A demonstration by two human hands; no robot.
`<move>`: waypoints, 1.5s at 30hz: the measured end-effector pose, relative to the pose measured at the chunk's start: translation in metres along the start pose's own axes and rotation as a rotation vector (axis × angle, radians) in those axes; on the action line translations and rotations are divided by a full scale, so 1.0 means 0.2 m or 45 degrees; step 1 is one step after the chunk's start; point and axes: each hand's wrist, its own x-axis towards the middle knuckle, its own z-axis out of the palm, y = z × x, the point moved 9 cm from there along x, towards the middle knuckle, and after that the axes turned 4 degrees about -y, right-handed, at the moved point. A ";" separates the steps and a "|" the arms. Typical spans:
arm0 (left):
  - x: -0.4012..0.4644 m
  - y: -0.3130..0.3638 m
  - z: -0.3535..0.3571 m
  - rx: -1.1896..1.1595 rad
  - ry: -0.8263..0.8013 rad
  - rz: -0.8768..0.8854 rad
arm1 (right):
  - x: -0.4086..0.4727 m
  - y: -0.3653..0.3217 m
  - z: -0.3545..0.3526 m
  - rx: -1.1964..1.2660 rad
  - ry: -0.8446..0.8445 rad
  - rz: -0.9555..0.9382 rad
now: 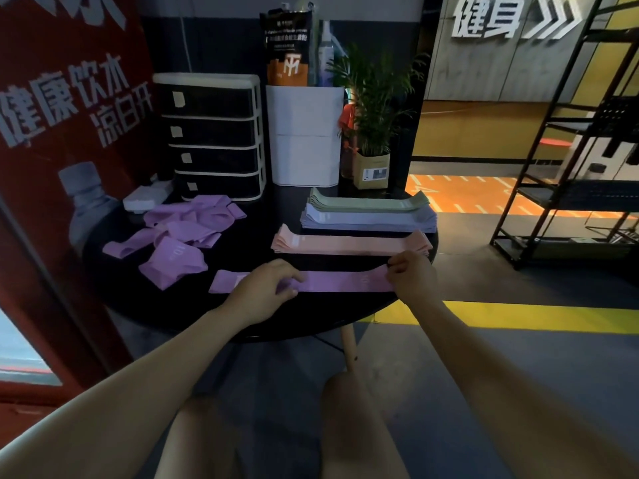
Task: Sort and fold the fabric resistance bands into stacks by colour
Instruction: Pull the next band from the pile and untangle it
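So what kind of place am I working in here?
Most likely a gym or fitness studio. The wall sign carries the characters for "fitness", a supplement pouch stands behind the round black table, and sorted resistance-band stacks lie on it beside a red drinking-water banner.

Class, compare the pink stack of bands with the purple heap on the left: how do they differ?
The pink stack lies flat with its edges aligned; the purple heap is crumpled and scattered. The pink stack sits right of centre on the table, the purple heap at the left. Both are fabric resistance bands, untouched by either hand.
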 end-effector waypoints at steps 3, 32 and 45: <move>0.00 0.00 0.01 0.006 0.025 -0.015 | -0.01 0.01 0.00 0.001 0.038 -0.008; -0.09 -0.32 -0.42 0.214 0.231 -0.231 | 0.04 -0.64 0.53 -0.098 -0.324 -0.409; -0.31 -0.82 -0.76 0.136 0.495 -0.541 | -0.11 -1.18 1.25 -0.027 -0.790 -0.648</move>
